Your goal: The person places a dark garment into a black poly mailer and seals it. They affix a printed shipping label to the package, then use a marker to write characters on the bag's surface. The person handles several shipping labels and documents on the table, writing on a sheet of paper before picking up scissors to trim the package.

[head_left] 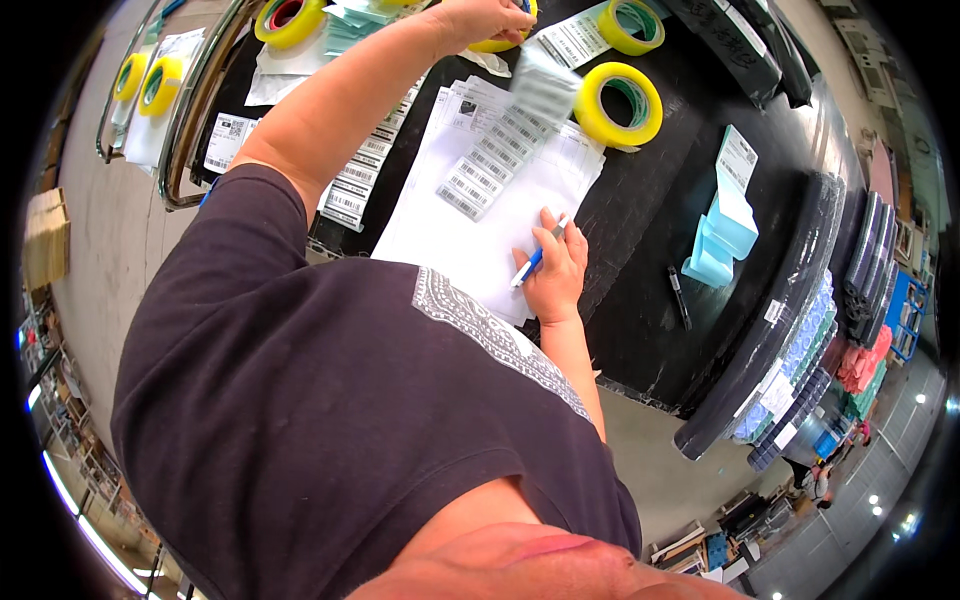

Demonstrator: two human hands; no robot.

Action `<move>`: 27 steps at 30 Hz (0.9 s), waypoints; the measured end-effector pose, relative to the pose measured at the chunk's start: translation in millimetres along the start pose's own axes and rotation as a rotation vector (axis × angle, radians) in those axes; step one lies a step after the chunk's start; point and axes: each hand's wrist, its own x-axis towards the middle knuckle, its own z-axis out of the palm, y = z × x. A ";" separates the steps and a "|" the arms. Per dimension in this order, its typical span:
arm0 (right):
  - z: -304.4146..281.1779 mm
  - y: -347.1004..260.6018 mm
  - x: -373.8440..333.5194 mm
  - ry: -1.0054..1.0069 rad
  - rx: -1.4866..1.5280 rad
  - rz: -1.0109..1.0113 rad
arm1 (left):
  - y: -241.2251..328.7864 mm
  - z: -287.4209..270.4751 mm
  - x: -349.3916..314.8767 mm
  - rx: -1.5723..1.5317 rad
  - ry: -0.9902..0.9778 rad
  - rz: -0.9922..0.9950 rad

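My left hand (487,22) reaches to the far side of the black table, fingers pinched at the top of a strip of barcode labels (492,160). The strip's upper part is smeared by motion; its lower part lies over white printed sheets (455,235). Right behind those fingers, a yellow tape roll (492,46) is partly covered. Resting on the near right part of the sheets, my right hand (558,272) has its fingers closed round a slim blue and white pen (530,265). A larger yellow tape roll (619,105) lies beside the sheets' far right corner.
Right of the sheets lie a folded pale-blue label strip (728,225) and a black marker (679,297). More tape rolls (632,25) sit along the far side. Dark plastic-wrapped rolls (770,310) line the right edge. A metal-framed rack (178,170) stands left.
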 end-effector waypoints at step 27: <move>-100.3 86.0 111.3 0.483 -0.176 -0.017 | -56.2 48.5 -72.6 -0.539 0.155 -0.267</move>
